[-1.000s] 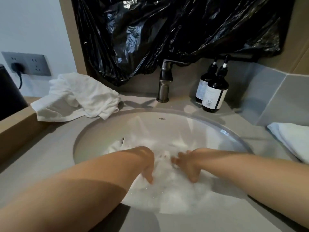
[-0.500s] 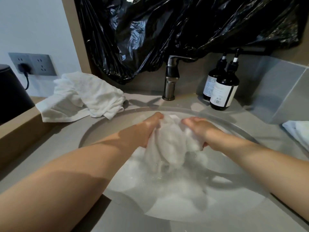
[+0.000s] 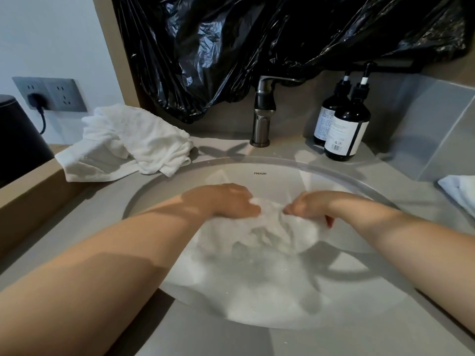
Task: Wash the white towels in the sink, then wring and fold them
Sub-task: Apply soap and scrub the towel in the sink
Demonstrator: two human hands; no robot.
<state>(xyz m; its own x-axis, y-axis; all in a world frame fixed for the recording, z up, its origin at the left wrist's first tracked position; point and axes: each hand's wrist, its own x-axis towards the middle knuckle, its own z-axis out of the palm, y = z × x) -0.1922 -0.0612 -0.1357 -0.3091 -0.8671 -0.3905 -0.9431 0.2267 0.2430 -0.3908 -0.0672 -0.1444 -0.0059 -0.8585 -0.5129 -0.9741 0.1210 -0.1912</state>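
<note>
Item: wet towel (image 3: pixel 272 235), bunched in the sudsy sink (image 3: pixel 231 176), mid-basin. My left grip (image 3: pixel 226 201) and right grip (image 3: pixel 308 205) each pinch a fold of it, fingers curled. Hazards: lifting it sodden would likely slop water over the rim onto the worktop (image 3: pixel 218 340), toward the crumpled towel (image 3: pixel 133 142) at the far-left corner and the plugged wall socket (image 3: pixel 48 95) beyond.

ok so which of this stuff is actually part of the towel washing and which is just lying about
Part of the job: wet towel in the sink, gripped by left hand and right hand; faucet; crumpled towel on the counter; white towel at the right edge.
Just lying about: two pump bottles; black plastic sheet; wall socket.
</note>
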